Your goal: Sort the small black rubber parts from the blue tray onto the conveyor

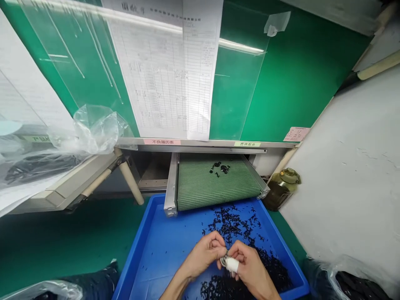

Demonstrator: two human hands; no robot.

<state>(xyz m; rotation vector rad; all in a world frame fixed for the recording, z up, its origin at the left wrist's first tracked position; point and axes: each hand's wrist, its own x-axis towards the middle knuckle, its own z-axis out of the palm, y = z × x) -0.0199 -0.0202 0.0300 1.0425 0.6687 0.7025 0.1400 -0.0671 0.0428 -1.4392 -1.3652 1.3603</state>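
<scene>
Over the blue tray (162, 250), my left hand (204, 254) pinches with thumb and forefinger, its fingertips close to the right hand's. My right hand (250, 266) is closed too, and a white wrap (231, 264) shows at its thumb. Between the fingertips is something small and greyish that I cannot make out. Beneath and beyond both hands, many small black pieces (229, 223) lie scattered, piled thicker on the tray's right side.
A green conveyor belt (212, 187) ends above the tray's far edge, bearing several black parts (223, 168). An olive bottle (283, 187) stands at its right. Bags of black parts flank the tray: one (90, 283) left, one (359, 283) right. A bagged bundle (43, 164) rests upper left.
</scene>
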